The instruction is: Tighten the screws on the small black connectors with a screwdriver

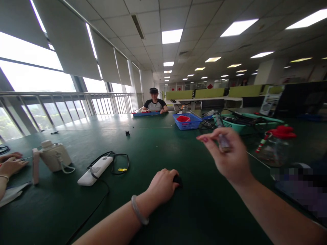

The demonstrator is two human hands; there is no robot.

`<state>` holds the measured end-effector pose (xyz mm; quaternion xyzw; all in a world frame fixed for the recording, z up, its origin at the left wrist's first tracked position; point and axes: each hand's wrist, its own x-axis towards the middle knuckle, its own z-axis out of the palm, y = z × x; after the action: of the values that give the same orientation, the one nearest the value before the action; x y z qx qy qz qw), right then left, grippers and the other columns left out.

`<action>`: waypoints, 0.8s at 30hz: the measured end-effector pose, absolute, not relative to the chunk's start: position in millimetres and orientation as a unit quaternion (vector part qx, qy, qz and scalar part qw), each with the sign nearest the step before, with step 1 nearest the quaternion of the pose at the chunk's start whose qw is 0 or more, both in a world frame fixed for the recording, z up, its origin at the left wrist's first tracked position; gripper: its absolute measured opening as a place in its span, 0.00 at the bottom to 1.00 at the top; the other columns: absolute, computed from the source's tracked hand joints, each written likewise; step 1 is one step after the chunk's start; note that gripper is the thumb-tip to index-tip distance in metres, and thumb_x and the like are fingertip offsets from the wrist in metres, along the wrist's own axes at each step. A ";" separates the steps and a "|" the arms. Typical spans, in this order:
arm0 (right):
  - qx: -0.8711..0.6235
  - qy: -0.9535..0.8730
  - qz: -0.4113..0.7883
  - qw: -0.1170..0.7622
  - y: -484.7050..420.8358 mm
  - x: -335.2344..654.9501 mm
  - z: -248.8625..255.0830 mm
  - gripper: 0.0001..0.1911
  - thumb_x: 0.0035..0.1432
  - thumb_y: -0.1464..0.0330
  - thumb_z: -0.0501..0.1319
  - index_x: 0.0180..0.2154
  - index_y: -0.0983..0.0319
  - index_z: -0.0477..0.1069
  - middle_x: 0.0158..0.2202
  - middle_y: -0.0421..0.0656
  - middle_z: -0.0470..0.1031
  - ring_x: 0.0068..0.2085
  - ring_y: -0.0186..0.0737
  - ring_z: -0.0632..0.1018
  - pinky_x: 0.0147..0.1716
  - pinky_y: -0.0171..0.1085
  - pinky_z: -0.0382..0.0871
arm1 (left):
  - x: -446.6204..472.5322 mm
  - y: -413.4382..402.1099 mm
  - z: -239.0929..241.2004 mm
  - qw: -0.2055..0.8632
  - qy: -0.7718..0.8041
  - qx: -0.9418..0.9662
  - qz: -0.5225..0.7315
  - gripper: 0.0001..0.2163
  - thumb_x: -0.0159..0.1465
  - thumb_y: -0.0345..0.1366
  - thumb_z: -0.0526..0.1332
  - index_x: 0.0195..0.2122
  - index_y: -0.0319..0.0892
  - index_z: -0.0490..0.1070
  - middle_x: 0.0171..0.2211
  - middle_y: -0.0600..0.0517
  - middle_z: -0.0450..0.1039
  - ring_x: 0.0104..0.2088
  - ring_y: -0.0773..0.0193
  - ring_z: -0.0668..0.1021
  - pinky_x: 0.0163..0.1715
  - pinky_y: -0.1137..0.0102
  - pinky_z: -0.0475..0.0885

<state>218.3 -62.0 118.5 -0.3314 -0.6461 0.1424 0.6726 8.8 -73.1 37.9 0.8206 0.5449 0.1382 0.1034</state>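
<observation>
On the green table (143,149), my left hand (162,187), with a bracelet on its wrist, rests with its fingers curled round a small black object (178,181). Most of that object is hidden by the fingers, so its kind does not show. My right hand (231,158) is raised above the table to the right. Between its thumb and fingers is a slim grey pen-like tool (224,142), blurred and pointing away from me. The two hands are well apart, and the tool does not touch the black object.
Left of my hands lie a white power bank (96,171) with a black cable and a beige bottle (55,157). Ahead stand a blue basket (187,123), a green basket (240,127) and a red-topped jar (274,149). Another person's hands (12,166) are at far left; a person (154,103) sits opposite.
</observation>
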 end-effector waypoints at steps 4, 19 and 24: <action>-0.371 -0.746 0.217 0.508 -43.8 213.0 64.0 0.12 0.64 0.56 0.56 0.37 0.57 0.69 0.34 0.43 0.78 0.36 0.44 0.79 0.37 0.42 0.73 | 7.1 -66.2 33.8 0.101 0.540 0.820 0.158 0.13 0.63 0.39 0.60 0.50 0.46 0.70 0.45 0.49 0.75 0.47 0.54 0.75 0.48 0.61 0.69; -0.267 -0.870 0.026 0.414 -58.2 209.7 27.2 0.10 0.66 0.65 0.52 0.36 0.57 0.71 0.30 0.40 0.74 0.32 0.39 0.71 0.43 0.45 0.63 | -5.5 -48.0 12.2 0.115 0.520 0.813 0.236 0.18 0.61 0.38 0.63 0.53 0.47 0.71 0.48 0.50 0.74 0.50 0.55 0.72 0.54 0.61 0.65; -0.227 -0.881 0.010 0.416 -66.6 207.2 30.9 0.10 0.64 0.68 0.54 0.29 0.60 0.68 0.25 0.38 0.69 0.28 0.36 0.68 0.42 0.44 0.60 | -5.9 -48.4 9.1 0.151 0.531 0.793 0.258 0.22 0.58 0.40 0.65 0.54 0.48 0.70 0.48 0.50 0.75 0.51 0.54 0.72 0.54 0.61 0.66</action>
<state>207.2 -66.6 30.9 -0.2269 -0.8808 0.0102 0.4156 -5.9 -48.4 9.1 0.7933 0.5307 0.2575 0.1507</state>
